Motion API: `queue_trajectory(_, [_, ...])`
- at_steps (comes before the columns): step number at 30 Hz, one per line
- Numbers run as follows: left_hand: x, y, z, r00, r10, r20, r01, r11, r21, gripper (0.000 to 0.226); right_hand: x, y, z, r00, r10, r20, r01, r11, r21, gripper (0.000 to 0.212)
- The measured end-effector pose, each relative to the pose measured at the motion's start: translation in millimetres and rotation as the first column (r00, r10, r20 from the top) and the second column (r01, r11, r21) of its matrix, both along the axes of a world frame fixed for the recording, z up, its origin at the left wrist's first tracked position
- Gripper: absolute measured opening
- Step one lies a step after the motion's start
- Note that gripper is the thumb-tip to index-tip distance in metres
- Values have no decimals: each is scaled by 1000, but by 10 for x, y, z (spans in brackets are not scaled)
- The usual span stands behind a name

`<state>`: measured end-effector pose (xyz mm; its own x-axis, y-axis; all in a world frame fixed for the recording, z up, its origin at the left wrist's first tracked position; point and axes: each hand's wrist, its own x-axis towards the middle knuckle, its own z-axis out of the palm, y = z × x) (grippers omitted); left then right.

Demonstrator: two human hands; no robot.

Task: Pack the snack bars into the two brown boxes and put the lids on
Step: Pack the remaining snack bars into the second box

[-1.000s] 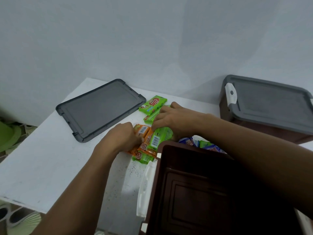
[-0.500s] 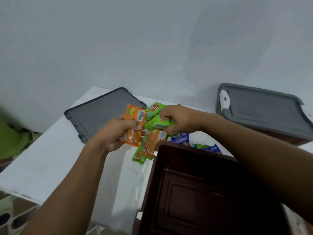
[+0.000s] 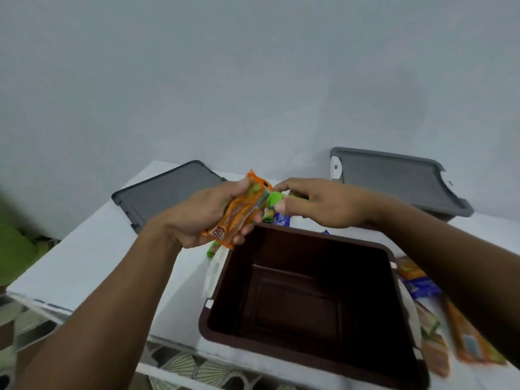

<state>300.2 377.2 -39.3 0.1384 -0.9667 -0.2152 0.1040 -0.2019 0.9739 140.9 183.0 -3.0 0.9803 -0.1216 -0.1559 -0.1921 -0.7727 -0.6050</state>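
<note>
My left hand point(image 3: 197, 218) grips a stack of orange snack bars point(image 3: 239, 215) just above the far left corner of the open brown box point(image 3: 306, 294), which looks empty. My right hand point(image 3: 323, 204) pinches a green snack bar point(image 3: 277, 199) against the top of that stack. More bars lie on the white table point(image 3: 84, 266): a green one point(image 3: 212, 249) under my left hand, blue ones point(image 3: 281, 219) behind the box, and orange and blue ones point(image 3: 439, 319) right of the box. A loose grey lid point(image 3: 166, 192) lies at the back left. The second brown box with its grey lid on point(image 3: 394, 178) stands at the back right.
A pale wall runs close behind the table. The table's front edge passes just below the open box, with patterned floor tiles point(image 3: 197, 370) beneath. Something green point(image 3: 14, 249) sits off the table's left side. White latches point(image 3: 213, 274) hang on the open box's sides.
Both hands have lifted off the table with bars and come together above the open box's far left corner. The view has tilted, so the box's right side and more bars show.
</note>
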Motion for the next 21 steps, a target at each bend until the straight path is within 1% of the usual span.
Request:
queue_trajectory(2, [-188,11,38,980,-14,200,-4,996,89,68,-230,22,-51,1000,8,-18,-10,996,-87,42])
queue_trajectory(4, [-368,-4,38,937,-60,345,12,990,141,52,-440,52,-111,998,14,-61,-24,985,-171,45])
queue_trajectory(5, [-454,-19,26,905,-112,409,47,985,166,43,-533,70,-153,996,17,-88,-35,977,-209,47])
queue_trajectory(6, [-523,-41,2,848,-177,499,90,977,194,42,-623,91,-200,993,16,-113,-43,969,-242,50])
queue_trajectory(8, [-639,-103,-65,670,-289,684,123,952,282,49,-785,126,-321,989,1,-147,-46,950,-309,54])
queue_trajectory(9, [-705,-133,-87,591,-331,736,122,938,324,52,-858,150,-380,987,-11,-162,-46,938,-344,57])
queue_trajectory(12, [-895,-259,-200,439,-436,785,166,899,406,60,-1001,218,-572,969,-52,-242,-51,915,-399,66])
queue_trajectory(15, [-1030,-411,-362,289,-477,830,165,879,448,67,-1035,310,-765,951,-93,-294,-35,915,-402,69])
queue_trajectory(21, [-1171,-569,-652,101,-536,838,93,844,529,80,-971,368,-1004,947,-124,-298,-52,853,-520,70])
